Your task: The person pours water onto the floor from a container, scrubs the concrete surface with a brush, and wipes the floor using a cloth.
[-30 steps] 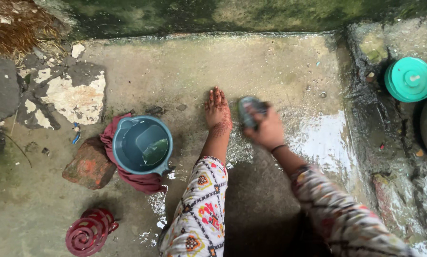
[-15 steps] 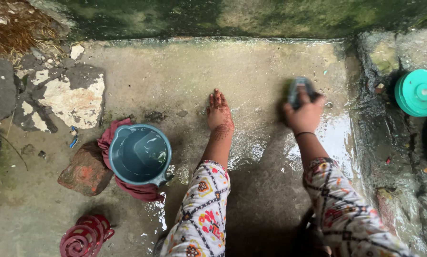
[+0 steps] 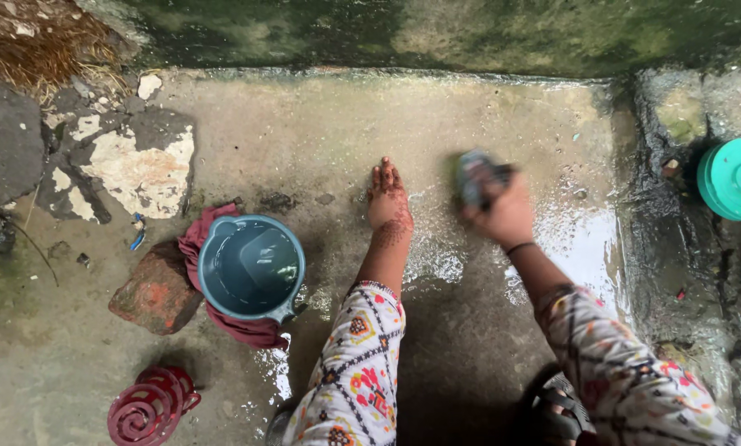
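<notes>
My left hand (image 3: 389,205), marked with dark henna patterns, lies flat and palm down on the wet concrete floor (image 3: 321,132), fingers together and pointing away from me. To its right, my right hand (image 3: 503,213) grips a dark scrubbing brush (image 3: 476,176) pressed against the floor; the brush is blurred. Both arms wear patterned white sleeves. Wet, shiny water spreads over the floor around and to the right of my right hand.
A blue-grey plastic mug (image 3: 251,268) with water sits on a maroon cloth (image 3: 230,324) beside a red brick (image 3: 156,291). A red coiled stand (image 3: 149,409) lies at the lower left. A teal lid (image 3: 736,178) sits at the right edge. A mossy wall (image 3: 437,33) runs along the top.
My right hand with the brush swung right and away across the floor, then came back left and nearer. My left hand stayed planted on the floor.
</notes>
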